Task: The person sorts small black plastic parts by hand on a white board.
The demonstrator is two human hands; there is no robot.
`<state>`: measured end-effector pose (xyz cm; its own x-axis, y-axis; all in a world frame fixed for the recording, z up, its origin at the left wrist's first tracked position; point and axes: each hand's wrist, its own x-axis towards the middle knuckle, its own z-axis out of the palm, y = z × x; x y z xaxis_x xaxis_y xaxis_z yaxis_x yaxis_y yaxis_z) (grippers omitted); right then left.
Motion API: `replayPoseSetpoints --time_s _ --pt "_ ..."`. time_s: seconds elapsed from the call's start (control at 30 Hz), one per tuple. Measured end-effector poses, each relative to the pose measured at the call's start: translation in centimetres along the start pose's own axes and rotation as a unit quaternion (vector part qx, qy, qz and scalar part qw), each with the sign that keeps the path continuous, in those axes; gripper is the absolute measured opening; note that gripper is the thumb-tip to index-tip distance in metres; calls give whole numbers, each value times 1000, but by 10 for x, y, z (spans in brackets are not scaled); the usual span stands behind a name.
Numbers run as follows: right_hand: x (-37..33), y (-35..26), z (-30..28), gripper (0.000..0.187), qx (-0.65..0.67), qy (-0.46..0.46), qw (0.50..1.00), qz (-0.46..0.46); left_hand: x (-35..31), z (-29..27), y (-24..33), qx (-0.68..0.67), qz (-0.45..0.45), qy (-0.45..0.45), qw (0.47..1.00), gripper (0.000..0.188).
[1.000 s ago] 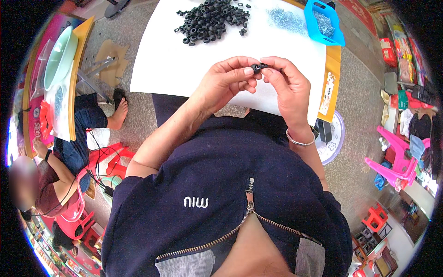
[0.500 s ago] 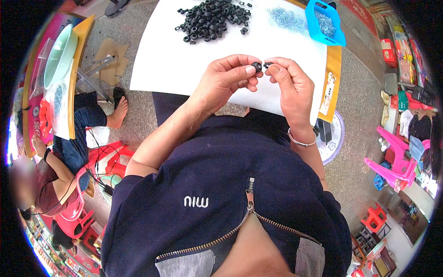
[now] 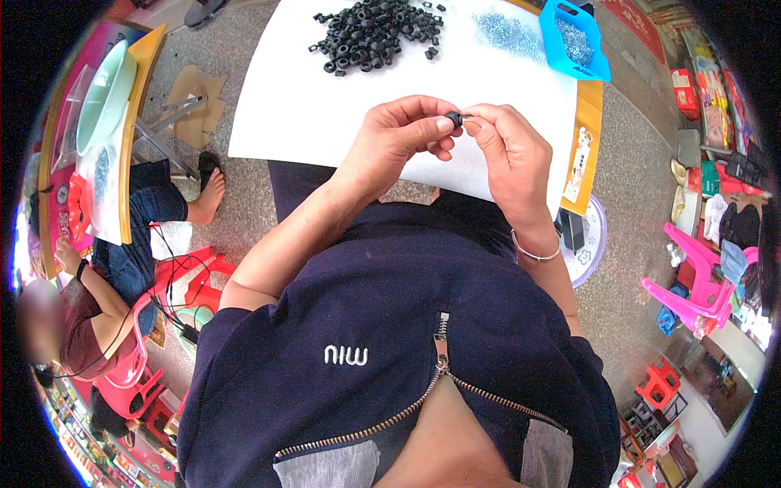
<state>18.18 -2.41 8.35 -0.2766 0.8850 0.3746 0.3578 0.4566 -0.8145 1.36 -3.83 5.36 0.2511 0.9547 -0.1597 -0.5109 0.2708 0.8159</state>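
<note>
Over the front of the white-covered table [image 3: 309,114], my left hand [image 3: 400,134] pinches a round black plastic cord-stopper piece [image 3: 454,119] between thumb and fingertips. My right hand [image 3: 514,159], closed in a pinch, meets the round piece from the right. Its fingertips hold a small black plastic part that is mostly hidden against the ball. Beyond my hands lies a heap of black cord-stopper pieces [image 3: 374,37], round ones with holes and smaller squarish ones. To its right, small shiny springs [image 3: 508,37] are scattered on the white sheet.
A blue plastic basket [image 3: 550,41] of springs stands at the table's far right corner. Below the right edge is a white-and-purple basin [image 3: 598,240]. Another person [image 3: 102,309] sits at a table on the left, near red stools. A pink stool [image 3: 704,281] lies on the right.
My right hand has moved slightly left, bringing its small black part from a visible gap up against the round piece. My left hand stays nearly still.
</note>
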Motion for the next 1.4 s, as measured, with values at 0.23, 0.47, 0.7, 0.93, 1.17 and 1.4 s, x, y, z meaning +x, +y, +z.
replayPoseSetpoints --time_s 0.23,0.47,0.7,0.93,1.17,1.4 --pt "1 3 0 9 -64 -11 997 -45 0 1 -1 60 15 21 998 20" --pt "-2 10 5 14 -155 -11 976 -150 -2 3 6 191 38 36 980 19" --pt "0 21 -3 14 -171 -52 965 -194 2 -4 9 210 -21 -19 977 23" --pt "-3 27 -1 17 -213 -87 944 -238 6 -9 7 164 -86 -36 982 33" --pt "-11 29 -1 18 -189 -109 941 -259 6 -17 5 81 -219 -100 967 38" --pt "-14 34 3 16 -174 -82 955 -227 5 -12 -6 9 -216 -105 971 37"
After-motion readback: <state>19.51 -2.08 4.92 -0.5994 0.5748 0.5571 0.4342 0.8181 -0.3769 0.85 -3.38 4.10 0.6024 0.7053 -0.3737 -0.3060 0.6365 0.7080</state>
